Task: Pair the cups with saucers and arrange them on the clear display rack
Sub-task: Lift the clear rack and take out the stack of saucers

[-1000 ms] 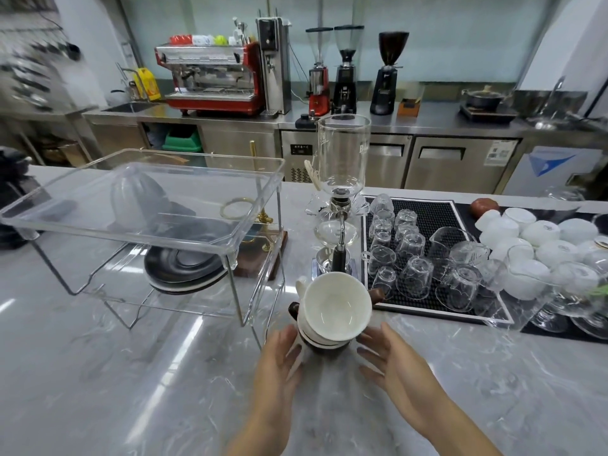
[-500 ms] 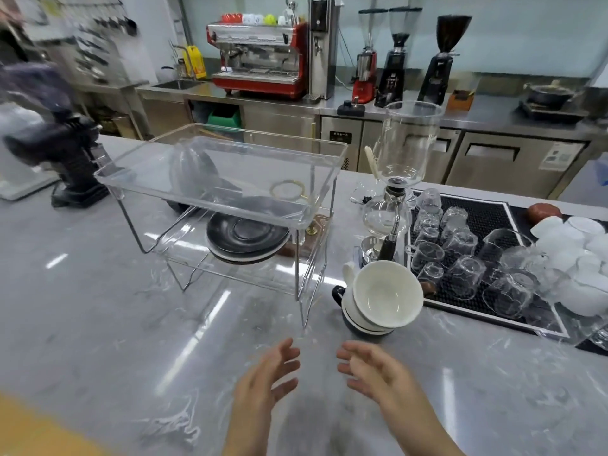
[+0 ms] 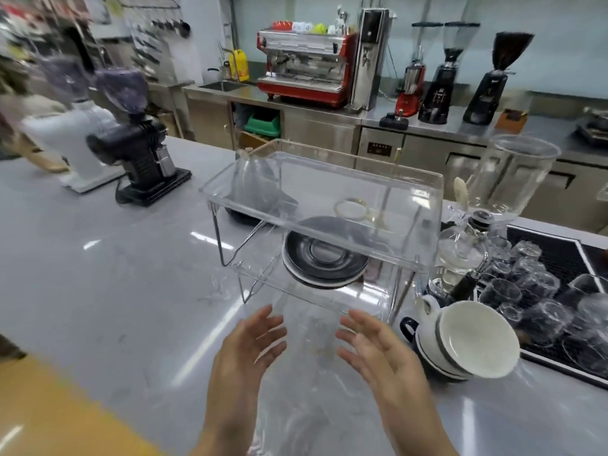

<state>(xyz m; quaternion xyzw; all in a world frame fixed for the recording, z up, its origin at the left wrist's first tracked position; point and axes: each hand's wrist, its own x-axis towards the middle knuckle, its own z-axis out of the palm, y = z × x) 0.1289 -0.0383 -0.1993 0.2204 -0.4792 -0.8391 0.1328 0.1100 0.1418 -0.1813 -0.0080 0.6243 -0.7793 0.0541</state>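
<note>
Letting go of the stack of cups [image 3: 460,343] was the change I noted: a second before, both hands had been cupped around it, and at this moment they were clear of it, swung over to the left and hanging in front of the clear rack [image 3: 324,205]. My left hand [image 3: 250,350] and right hand [image 3: 378,350] were both spread, palms facing each other, holding nothing. The cups sat on the grey counter [image 3: 115,291] just to the right of the rack's near leg, nested and tilted, white on top with a dark one lower down, well apart from either hand. The saucers [image 3: 324,261] lay stacked on the rack's lower shelf, a dark one uppermost with a white edge showing beneath it; the top tray looked bare. The view had also turned left, so the black mat [image 3: 556,255] with its upturned glasses had slid toward the right edge. I judged that no cup had yet been paired, and that the hands were lined up to reach in for the saucers first, a stretch under the top tray where knuckles could catch the plastic.
</note>
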